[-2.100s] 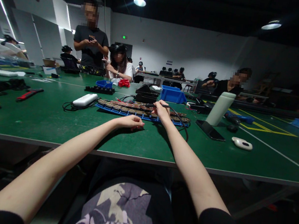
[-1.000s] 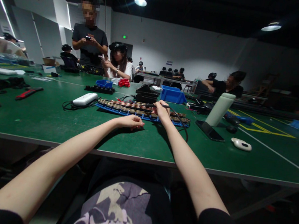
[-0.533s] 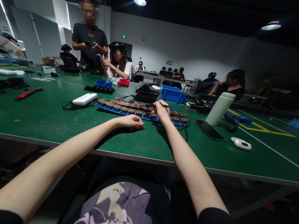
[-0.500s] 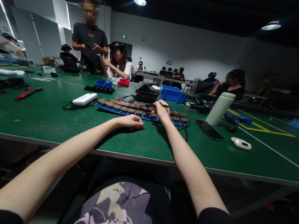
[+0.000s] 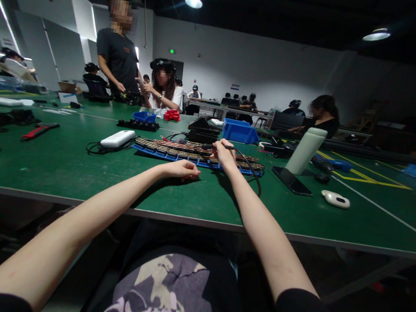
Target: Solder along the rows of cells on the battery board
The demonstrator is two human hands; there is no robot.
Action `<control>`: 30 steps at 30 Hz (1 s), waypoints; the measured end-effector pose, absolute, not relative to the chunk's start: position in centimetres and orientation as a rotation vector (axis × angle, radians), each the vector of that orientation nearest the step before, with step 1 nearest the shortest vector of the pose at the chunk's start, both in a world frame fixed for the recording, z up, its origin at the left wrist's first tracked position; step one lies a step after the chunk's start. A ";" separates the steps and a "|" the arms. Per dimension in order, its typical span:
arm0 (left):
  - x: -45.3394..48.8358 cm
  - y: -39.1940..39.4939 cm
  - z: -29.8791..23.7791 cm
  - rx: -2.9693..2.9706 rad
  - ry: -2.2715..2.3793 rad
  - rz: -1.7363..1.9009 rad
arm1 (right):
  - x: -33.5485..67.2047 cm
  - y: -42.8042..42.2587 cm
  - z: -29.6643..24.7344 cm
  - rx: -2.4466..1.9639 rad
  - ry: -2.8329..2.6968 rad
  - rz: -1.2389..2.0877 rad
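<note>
My right hand (image 5: 225, 154) is closed around the dark handle of a soldering iron (image 5: 208, 146); its thick black cable loops down to the right. The tool points left over long rows of narrow copper-and-black strips (image 5: 162, 146) lying on a blue rack (image 5: 176, 160). My left hand (image 5: 182, 170) rests on the table just in front of the rack, fingers curled in. Whether anything small is between those fingers is hidden. The iron's tip is too small to make out against the strips.
A white power bank (image 5: 117, 139) with a cable lies left of the rack, red-handled pliers (image 5: 39, 132) farther left. To the right are a phone (image 5: 291, 181), a pale green bottle (image 5: 306, 152) and a white device (image 5: 335, 199). A blue bin (image 5: 240, 131) stands behind. Across the table stands a person (image 5: 117, 54).
The standing person across the table has shifted left, turned and lowered a hand. Both my hands and the soldering iron look almost unmoved.
</note>
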State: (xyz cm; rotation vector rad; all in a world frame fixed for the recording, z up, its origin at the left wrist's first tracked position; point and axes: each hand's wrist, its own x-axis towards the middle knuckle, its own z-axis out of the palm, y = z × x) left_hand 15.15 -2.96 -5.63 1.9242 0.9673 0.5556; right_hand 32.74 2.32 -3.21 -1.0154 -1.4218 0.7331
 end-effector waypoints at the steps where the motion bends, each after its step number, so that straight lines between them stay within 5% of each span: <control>1: 15.2 -3.0 -5.6 1.924 0.968 0.556 | 32.7 2.4 -3.2 -1.016 -1.424 0.730; 30: 15.0 -2.9 -5.7 1.941 0.966 0.558 | 32.7 1.8 -2.9 -1.070 -1.503 0.647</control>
